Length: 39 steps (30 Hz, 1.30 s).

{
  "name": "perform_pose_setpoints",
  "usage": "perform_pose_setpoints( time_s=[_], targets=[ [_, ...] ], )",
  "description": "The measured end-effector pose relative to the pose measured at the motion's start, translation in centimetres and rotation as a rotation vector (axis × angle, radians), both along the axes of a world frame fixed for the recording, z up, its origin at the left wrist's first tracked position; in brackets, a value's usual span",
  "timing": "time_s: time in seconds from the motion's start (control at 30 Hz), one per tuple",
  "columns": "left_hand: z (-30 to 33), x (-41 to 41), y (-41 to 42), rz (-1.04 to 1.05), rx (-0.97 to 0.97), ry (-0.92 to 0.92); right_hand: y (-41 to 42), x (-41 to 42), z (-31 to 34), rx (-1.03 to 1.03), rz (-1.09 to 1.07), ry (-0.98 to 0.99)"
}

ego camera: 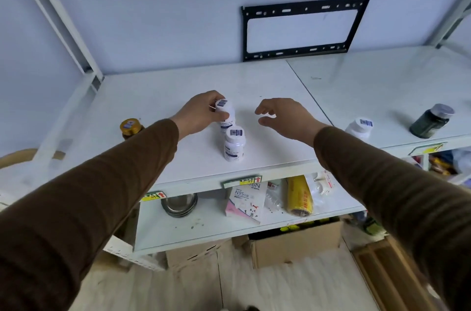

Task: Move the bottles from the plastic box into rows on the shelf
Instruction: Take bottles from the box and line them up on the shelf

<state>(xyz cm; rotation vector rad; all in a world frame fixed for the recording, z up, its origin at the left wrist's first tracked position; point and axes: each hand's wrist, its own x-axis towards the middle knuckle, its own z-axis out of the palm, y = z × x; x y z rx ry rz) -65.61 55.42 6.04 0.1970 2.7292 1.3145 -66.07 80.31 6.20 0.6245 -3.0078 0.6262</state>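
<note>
- At the left edge of the frame I see a white metal upright [63, 28] of the rack going diagonally up, and behind it a pale blue wall [158, 5].
- The shelf [158, 91] is a white flat board across the middle of the frame; a seam separates it from a second white board [382, 76] on the right.
- On the left part of the shelf stands an amber bottle [130, 128] with a yellow cap, partly hidden behind my left sleeve.
- My left hand [200, 114] grips a white bottle [225, 114] near the centre; fingers and thumb are curled around its cap and upper body. I cannot tell if its base touches the shelf.
- Just in front of it stands a second white bottle [234, 144], upright, with a barcode sticker on the white cap and dark print on the label.
- My right hand [283, 117] hovers right of the centre, fingers loosely bent and apart, holding nothing.
- On the wall above is a black mounting bracket [303, 28].
- Further right a third white bottle [358, 128] is half hidden behind my right sleeve.
- At the right edge a dark green bottle [431, 121] with a grey cap stands on the second board.
- Under the shelf, a lower shelf [204, 229] carries steel bowls [179, 205], an N95 mask box [246, 202] and a yellow roll [299, 196].
</note>
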Motion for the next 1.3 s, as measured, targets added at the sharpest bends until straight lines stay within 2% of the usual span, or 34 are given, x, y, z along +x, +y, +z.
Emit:
perform_pose_setpoints(
  time_s=[0.2, 0.53, 0.63, 0.77, 0.97, 1.3],
  targets=[
    [-1.0, 0.3, 0.9, 0.095, 0.001, -0.003, 0.7, -0.2, -0.9, -0.012, 0.046, -0.029],
    [-0.1, 0.2, 0.8, 0.052, -0.03, -0.058, 1.2, 1.3, -1.0, 0.021, 0.033, -0.04],
    [1.7, 0.9, 0.4, 0.054, -0.075, 0.013, 1.4, 2.1, -0.2, 0.017, 0.002, -0.008],
    [4.3, 3.0, 1.3, 0.048, -0.202, 0.23, 2.2, 3.9, 1.2, 0.025, -0.04, 0.05],
    [5.8, 6.5, 6.4, -0.092, -0.294, 0.394, 5.9, 7.4, 3.1, 0.045, -0.083, 0.165],
    [4.7, 10.5, 22.5, -0.32, -0.331, 0.408, 20.3, 15.0, 2.8, 0.114, -0.238, 0.188]
  ],
)
